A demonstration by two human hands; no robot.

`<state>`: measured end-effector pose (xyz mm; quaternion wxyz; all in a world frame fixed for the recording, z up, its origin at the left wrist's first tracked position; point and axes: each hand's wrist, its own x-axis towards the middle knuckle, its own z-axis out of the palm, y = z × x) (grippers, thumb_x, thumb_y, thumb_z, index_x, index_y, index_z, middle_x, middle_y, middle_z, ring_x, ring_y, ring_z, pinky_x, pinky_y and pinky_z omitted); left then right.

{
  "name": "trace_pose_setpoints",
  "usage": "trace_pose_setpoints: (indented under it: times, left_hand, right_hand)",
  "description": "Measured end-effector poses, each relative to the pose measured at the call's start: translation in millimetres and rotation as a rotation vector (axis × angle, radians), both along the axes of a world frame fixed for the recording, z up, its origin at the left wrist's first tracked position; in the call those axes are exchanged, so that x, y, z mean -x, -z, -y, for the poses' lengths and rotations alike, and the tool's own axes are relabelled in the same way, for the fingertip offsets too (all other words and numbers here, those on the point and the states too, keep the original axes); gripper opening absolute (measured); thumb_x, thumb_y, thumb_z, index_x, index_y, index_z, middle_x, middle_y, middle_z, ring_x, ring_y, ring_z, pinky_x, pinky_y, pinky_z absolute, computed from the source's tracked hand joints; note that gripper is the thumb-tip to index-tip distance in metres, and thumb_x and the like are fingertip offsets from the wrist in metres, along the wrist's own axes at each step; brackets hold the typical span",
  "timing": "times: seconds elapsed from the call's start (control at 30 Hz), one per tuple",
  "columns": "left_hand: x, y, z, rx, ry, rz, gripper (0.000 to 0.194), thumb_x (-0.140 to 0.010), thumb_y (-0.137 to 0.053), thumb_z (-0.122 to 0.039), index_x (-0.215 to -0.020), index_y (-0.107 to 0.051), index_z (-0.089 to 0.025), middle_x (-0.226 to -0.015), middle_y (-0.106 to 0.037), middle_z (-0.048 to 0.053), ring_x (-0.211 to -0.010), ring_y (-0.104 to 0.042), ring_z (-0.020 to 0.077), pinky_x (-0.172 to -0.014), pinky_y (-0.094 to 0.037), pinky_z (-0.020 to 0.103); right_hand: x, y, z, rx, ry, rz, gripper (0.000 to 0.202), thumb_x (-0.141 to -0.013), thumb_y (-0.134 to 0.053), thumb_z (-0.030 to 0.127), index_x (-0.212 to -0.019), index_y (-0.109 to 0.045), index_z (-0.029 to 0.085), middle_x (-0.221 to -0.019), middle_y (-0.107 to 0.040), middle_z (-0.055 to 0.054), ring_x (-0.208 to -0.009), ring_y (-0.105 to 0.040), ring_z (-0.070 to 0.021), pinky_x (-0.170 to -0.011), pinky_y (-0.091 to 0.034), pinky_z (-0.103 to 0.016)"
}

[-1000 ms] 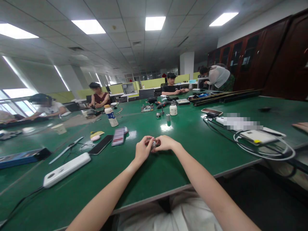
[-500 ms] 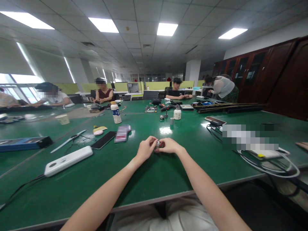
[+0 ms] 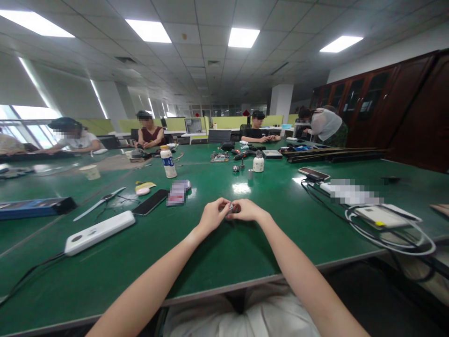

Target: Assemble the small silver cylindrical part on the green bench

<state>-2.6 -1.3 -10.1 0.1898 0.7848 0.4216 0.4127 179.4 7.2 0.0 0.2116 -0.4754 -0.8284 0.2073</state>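
Observation:
Close in front of me, over the green table (image 3: 210,262), both hands meet around a small metallic part (image 3: 230,208). The fingers of my left hand (image 3: 212,213) are closed on its left side. My right hand (image 3: 247,210) grips the same part from the right. Fingers hide most of it, so its exact kind is unclear. Beyond my hands stand a small silver cylinder (image 3: 250,174), a short dark-and-silver part (image 3: 236,169) and a small upright metal piece (image 3: 242,164).
A white jar (image 3: 258,163) and a drink bottle (image 3: 168,162) stand farther back. Left lie a phone (image 3: 151,202), a power strip (image 3: 100,232) and a watch-like strap (image 3: 100,204). Cables (image 3: 354,229) coil at right. Several people sit or stand around the table.
My hands stay closed around the small part, with only slight finger movement. The camera view has tilted a little.

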Motion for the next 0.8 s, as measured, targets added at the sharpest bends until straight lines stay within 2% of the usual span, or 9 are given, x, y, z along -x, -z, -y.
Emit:
trace_pose_setpoints:
  times: [0.13,0.37,0.6,0.8]
  left_hand:
    - [-0.6,-0.2,0.2,-0.004,-0.021,-0.01,0.021,-0.087,-0.056,-0.032,-0.093,-0.072,-0.02,-0.091,-0.077,0.004,-0.084,-0.072,0.0208,-0.081,-0.054,0.032]
    - [-1.1,3.9,-5.6,0.097,-0.1,0.133,0.027,-0.077,-0.068,-0.044,-0.085,-0.072,-0.018,-0.086,-0.077,0.005,-0.08,-0.071,0.021,-0.078,-0.055,0.032]
    - [1.6,1.4,-8.5,0.105,-0.113,0.061,0.027,-0.079,-0.064,-0.042,-0.087,-0.077,-0.02,-0.091,-0.079,0.006,-0.089,-0.071,0.0245,-0.089,-0.052,0.038]
    - [2.6,-2.9,-4.1,0.067,-0.064,0.029,0.028,-0.081,-0.063,-0.042,-0.092,-0.079,-0.023,-0.096,-0.079,0.006,-0.097,-0.069,0.0258,-0.093,-0.051,0.039]
  right_hand:
    - [0.2,-0.8,0.2,-0.002,0.001,0.004,0.038,-0.073,-0.078,0.044,-0.1,-0.072,0.018,-0.089,-0.075,-0.004,-0.078,-0.068,-0.0194,-0.065,-0.044,-0.025]
    - [0.8,-0.6,1.6,0.001,0.011,0.001,0.037,-0.073,-0.078,0.044,-0.101,-0.072,0.02,-0.089,-0.075,-0.004,-0.078,-0.068,-0.019,-0.064,-0.044,-0.024]
    - [1.3,-0.9,1.5,0.023,0.014,0.007,0.033,-0.074,-0.078,0.043,-0.094,-0.072,0.018,-0.088,-0.075,-0.004,-0.079,-0.068,-0.0194,-0.066,-0.045,-0.025]
    - [1.2,0.4,0.4,0.033,0.001,-0.017,0.035,-0.074,-0.078,0.043,-0.098,-0.071,0.019,-0.092,-0.076,-0.005,-0.082,-0.069,-0.0201,-0.069,-0.046,-0.025]
